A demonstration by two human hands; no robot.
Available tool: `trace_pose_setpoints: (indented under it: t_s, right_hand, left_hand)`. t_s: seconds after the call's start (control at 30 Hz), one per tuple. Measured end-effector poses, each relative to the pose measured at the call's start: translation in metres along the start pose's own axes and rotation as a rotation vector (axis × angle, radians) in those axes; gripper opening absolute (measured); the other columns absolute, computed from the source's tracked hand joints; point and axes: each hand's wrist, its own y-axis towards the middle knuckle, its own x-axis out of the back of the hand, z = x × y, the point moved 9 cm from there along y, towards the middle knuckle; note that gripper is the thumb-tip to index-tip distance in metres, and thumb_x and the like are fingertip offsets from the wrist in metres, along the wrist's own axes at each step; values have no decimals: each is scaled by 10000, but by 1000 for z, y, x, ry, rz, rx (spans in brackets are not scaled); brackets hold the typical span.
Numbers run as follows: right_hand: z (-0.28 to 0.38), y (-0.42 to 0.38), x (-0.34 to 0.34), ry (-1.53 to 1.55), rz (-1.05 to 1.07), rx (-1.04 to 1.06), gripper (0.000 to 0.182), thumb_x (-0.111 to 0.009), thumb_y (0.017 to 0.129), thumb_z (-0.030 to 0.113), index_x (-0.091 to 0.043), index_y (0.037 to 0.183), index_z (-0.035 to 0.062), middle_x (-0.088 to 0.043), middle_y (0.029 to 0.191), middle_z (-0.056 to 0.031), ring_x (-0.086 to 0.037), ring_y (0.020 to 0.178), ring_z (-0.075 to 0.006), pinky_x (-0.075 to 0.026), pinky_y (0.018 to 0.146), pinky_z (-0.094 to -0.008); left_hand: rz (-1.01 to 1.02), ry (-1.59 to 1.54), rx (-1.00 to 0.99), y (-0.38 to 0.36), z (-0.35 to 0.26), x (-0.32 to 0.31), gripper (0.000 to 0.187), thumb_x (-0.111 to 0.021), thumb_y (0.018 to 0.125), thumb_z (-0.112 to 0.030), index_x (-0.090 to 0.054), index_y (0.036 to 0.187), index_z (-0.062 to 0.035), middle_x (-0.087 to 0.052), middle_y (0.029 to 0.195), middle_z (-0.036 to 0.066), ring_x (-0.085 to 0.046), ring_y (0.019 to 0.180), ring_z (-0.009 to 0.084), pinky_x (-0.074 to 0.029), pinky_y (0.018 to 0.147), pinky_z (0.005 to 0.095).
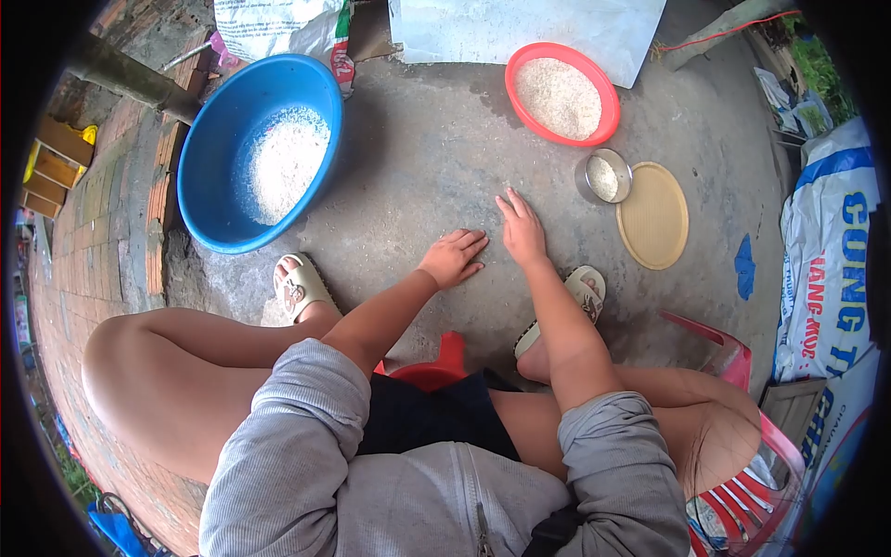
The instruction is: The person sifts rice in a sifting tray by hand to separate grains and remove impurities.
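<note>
A: How is the light?

B: Soft, even daylight, bright enough everywhere. Nothing throws a hard shadow; only faint dark patches sit under the blue basin (260, 153) and beside the left hand (453, 258) and right hand (522, 232) on the concrete floor (427, 158).

A: Any glare?

B: A mild sheen on the basin's rim, nothing blown out.

A: And sharpness?

B: Crisp in the middle. The fisheye lens bends the edges strongly, black corners ring the frame, and the printed sack (826, 251) curves and softens.
</note>
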Motion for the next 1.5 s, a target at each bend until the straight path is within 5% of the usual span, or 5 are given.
trace_pose_setpoints:
  t_s: [0.7, 0.93, 1.0, 1.27, 1.5]
  right_hand:
    - [15, -1, 8, 90, -72, -51, 309, -524, 837, 91, -581, 1141, 77, -526, 1202, -125, -492, 1130, -311, -409, 954, -410]
    - [63, 2, -2, 135, -6, 112, 326, -540, 832, 86, -565, 1155, 53, -539, 1177, -104, -502, 1116, -287, -428, 939, -394]
    - [94, -2, -18, 169, 116, 300, 346, -555, 826, 89, -561, 1169, 46, -530, 1217, -96, -483, 1161, -279, -421, 971, -383]
    - [114, -33, -42, 111, 188, 558, 370, -570, 826, 74, -557, 1193, 31, -516, 1283, -81, -476, 1190, -258, -416, 1006, -344]
    - [94, -53, -29, 33, 195, 596, 311, -544, 792, 56, -580, 1099, 26, -564, 1073, -57, -556, 1036, -214, -525, 823, -324]
  left_hand:
    - [178, 131, -4, 16, 22, -19, 143, -594, 730, -100, -630, 864, -65, -609, 935, 66, -582, 954, 233, -518, 785, 333]
    - [-271, -310, 754, 6, 144, 63, 123, -653, 739, -50, -689, 854, -21, -688, 824, 122, -655, 720, 186, -511, 703, 288]
    - [-473, -896, 977, -7, 176, 59, 95, -657, 781, -24, -674, 863, 22, -684, 847, 98, -649, 773, 158, -515, 720, 259]
    - [-585, -1402, 997, -6, 173, 46, 153, -662, 815, -16, -630, 945, 58, -662, 932, 96, -640, 855, 163, -538, 805, 242]
    - [-585, -1468, 1046, -4, 170, 38, 139, -652, 819, -2, -630, 945, 54, -661, 932, 93, -641, 863, 161, -549, 799, 233]
